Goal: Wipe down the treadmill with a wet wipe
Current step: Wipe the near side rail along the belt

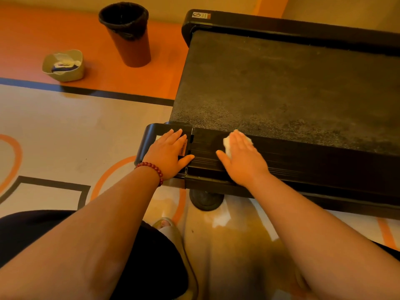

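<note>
The wet wipe (227, 146), a crumpled white wad, lies on the near side rail (313, 163) of the treadmill (281, 87), close to its left end, pinned under the right hand (242, 158). That hand presses it flat, fingers straight and together and the thumb spread to the left, so white shows only beside the palm and past the fingertips. Just beside it, the left hand (170, 152) rests palm down on the rail's glossy corner cap (149, 137), fingers also straight and holding nothing; a red bead bracelet (154, 168) circles its wrist. Beyond both hands the dark, dusty-looking belt (270, 68) runs toward the far rail. A round black foot (205, 200) stands under the near edge. On the orange band of the floor (65, 126), well to the left of the treadmill, stand a tall bin (129, 44) lined with a black bag and a small pale basket (71, 75) holding a wipes packet. A pale slipper (171, 231) shows at the bottom.
</note>
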The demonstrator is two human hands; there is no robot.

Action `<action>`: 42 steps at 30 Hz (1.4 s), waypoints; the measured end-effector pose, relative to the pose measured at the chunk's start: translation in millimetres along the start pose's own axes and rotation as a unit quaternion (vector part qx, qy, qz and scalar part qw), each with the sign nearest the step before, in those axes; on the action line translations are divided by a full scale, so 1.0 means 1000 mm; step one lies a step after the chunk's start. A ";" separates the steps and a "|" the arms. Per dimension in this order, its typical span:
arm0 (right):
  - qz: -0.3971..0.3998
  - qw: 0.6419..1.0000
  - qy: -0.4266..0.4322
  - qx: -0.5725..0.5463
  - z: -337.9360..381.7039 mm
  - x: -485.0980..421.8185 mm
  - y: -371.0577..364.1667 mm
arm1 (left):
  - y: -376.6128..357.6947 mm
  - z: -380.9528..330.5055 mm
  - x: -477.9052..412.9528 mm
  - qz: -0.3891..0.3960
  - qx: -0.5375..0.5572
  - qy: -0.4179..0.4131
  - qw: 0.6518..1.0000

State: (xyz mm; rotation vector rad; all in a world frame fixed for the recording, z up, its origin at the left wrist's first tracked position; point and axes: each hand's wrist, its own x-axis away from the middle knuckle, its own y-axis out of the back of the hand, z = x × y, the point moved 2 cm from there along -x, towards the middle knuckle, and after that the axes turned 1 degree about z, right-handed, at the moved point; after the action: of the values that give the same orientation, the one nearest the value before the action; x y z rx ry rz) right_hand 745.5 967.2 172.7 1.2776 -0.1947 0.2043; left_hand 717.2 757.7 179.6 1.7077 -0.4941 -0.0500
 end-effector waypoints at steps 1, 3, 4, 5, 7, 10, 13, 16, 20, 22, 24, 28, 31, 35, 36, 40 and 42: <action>-0.001 0.999 -0.040 -0.002 -0.004 -0.002 0.002 | 0.000 0.002 0.000 -0.001 0.003 0.003 1.000; 0.006 0.997 -0.074 -0.010 0.005 -0.009 0.000 | -0.001 0.004 0.000 0.000 0.006 0.009 1.000; 0.007 0.998 -0.061 -0.010 0.015 -0.012 -0.002 | -0.002 0.004 -0.001 0.001 0.006 0.010 1.000; 0.008 1.000 -0.029 -0.004 0.027 -0.012 -0.004 | -0.002 0.004 -0.001 0.001 0.006 0.011 1.000; 0.016 0.998 0.050 0.025 0.043 -0.007 -0.008 | -0.002 0.004 -0.002 0.000 0.008 0.008 1.000; 0.030 0.996 0.081 0.035 0.032 -0.001 -0.004 | -0.002 0.006 -0.003 0.001 0.013 0.005 1.000; 0.027 1.000 0.004 -0.002 0.008 -0.003 0.003 | -0.002 0.007 -0.001 0.005 0.022 -0.001 1.000; 0.033 0.998 -0.042 -0.015 0.011 -0.012 0.001 | -0.003 0.010 -0.001 0.002 0.046 -0.005 0.999; 0.056 0.994 0.095 0.017 0.038 -0.007 -0.006 | 0.000 0.011 -0.001 -0.009 0.073 0.001 0.997; 0.070 0.988 0.138 0.026 0.035 -0.003 -0.004 | 0.000 0.013 -0.001 -0.010 0.054 -0.004 0.998; 0.071 0.992 0.107 0.008 0.024 -0.006 0.002 | 0.000 0.014 0.000 -0.012 0.045 -0.004 0.999; 0.026 0.999 -0.013 -0.028 0.027 -0.018 0.000 | 0.000 0.017 0.001 -0.008 0.051 -0.003 0.999; 0.022 0.998 0.057 -0.005 0.052 -0.013 -0.009 | 0.001 0.015 0.001 -0.010 0.054 -0.003 0.998; 0.045 0.991 0.124 0.031 0.040 -0.008 -0.004 | 0.001 0.017 0.002 -0.008 0.053 -0.004 0.999; 0.043 0.993 0.104 0.025 0.031 -0.009 -0.001 | 0.001 0.018 0.002 -0.007 0.055 -0.003 0.998; 0.032 0.999 0.001 0.016 0.023 -0.015 0.001 | 0.001 0.017 0.003 -0.006 0.054 0.001 0.999; 0.028 1.000 0.008 0.007 0.039 -0.021 -0.003 | 0.001 0.016 0.002 -0.005 0.051 0.003 0.999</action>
State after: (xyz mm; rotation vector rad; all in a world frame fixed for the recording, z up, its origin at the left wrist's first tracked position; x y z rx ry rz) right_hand 724.8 928.0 175.4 1.2853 -0.2165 0.2646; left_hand 713.8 742.1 177.8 1.8104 -0.4921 -0.0275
